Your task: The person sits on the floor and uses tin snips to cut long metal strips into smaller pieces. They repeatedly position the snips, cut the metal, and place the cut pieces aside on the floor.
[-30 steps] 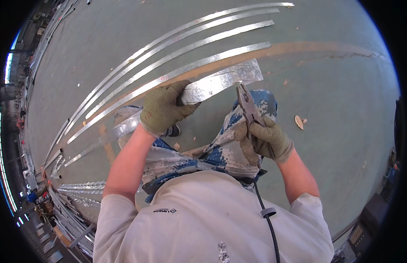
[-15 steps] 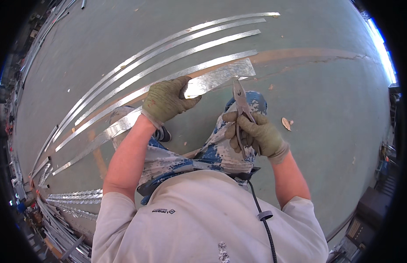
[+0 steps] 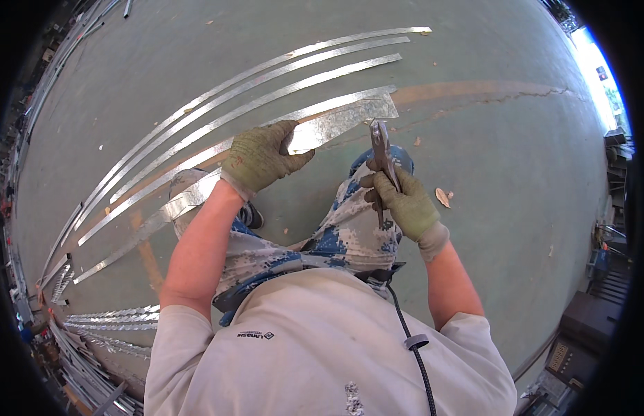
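A long shiny sheet-metal strip (image 3: pixel 342 123) slants from the lower left up to the centre. My left hand (image 3: pixel 258 159), in an olive work glove, is closed round it a little short of its wide far end. My right hand (image 3: pixel 407 206), gloved alike, grips a grey metal pliers-like tool (image 3: pixel 381 149) by its handles. The tool points upward, its head just below and right of the strip's end corner, seemingly apart from it. Whether its jaws are open I cannot make out. The strip's lower part passes over my left knee in camouflage trousers.
Several narrow metal strips (image 3: pixel 287 89) lie side by side on the green-grey floor beyond my hands. Twisted metal pieces (image 3: pixel 117 319) and a heap of metal lengths (image 3: pixel 93 371) are at the lower left. Dry leaves (image 3: pixel 442 197) lie to the right. A dark cabinet (image 3: pixel 592 326) stands far right.
The tool has turned in my right hand, and its head has dropped slightly away from the strip. The strip's end has tilted a little. My left hand keeps its hold.
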The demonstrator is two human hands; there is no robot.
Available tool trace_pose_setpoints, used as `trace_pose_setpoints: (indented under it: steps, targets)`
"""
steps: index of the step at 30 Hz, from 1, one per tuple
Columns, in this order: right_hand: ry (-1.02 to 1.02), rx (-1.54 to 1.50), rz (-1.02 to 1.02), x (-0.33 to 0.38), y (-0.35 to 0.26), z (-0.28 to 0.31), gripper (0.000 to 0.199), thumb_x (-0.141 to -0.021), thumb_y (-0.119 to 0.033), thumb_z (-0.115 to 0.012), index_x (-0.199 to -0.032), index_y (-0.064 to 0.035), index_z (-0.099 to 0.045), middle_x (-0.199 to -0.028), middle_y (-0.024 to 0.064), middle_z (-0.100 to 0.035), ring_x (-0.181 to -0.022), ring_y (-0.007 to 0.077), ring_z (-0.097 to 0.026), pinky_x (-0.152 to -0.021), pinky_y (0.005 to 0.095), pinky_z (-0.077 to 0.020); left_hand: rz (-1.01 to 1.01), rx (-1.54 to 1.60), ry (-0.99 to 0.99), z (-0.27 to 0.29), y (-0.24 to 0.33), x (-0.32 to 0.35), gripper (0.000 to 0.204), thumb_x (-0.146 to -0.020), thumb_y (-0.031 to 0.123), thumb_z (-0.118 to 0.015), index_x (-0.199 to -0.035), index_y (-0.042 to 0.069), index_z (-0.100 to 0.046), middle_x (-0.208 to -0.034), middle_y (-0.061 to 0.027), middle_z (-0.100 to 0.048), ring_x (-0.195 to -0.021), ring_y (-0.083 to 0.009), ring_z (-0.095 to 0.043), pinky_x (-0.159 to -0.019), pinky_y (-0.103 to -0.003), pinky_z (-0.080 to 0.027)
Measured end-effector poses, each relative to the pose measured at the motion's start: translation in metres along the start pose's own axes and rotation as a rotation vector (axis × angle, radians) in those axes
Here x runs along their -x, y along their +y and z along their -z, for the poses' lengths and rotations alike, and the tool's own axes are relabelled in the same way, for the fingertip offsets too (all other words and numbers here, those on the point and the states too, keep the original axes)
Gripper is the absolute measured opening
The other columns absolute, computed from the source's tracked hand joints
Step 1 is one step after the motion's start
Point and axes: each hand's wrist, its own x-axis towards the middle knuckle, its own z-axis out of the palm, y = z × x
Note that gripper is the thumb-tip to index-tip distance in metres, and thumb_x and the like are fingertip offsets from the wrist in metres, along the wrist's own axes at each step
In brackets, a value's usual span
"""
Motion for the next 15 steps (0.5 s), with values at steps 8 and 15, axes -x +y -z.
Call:
trace_pose_setpoints:
  steps: [8,15]
  targets:
    - [0.054,0.081,-0.122,0.001,-0.011,-0.001,0.034,-0.109,-0.032,-0.059,-0.134,-0.0094,-0.063,-0.099,0.0011,-0.072,-0.081,0.0099,-0.065,-0.063,0.0259,-0.0508,-0.07,-0.021,0.077,-0.005,-0.005,0.0,0.064,-0.082,0.045,-0.082,-0.126,0.0,-0.069,-0.079,-0.0129,-0.07,-0.069,-0.024,-0.068,-0.068,-0.036,-0.054]
    - [0.136,0.118,-0.027,-0.006,-0.005,-0.005,0.036,-0.108,-0.034,-0.06,-0.133,-0.0087,-0.063,-0.093,0.0016,-0.071,-0.073,0.0096,-0.063,-0.055,0.026,-0.0486,-0.096,-0.044,0.097,-0.01,-0.008,-0.001,0.059,-0.082,0.05,-0.081,-0.117,0.003,-0.071,-0.074,-0.0107,-0.068,-0.067,-0.0259,-0.068,-0.064,-0.039,-0.053]
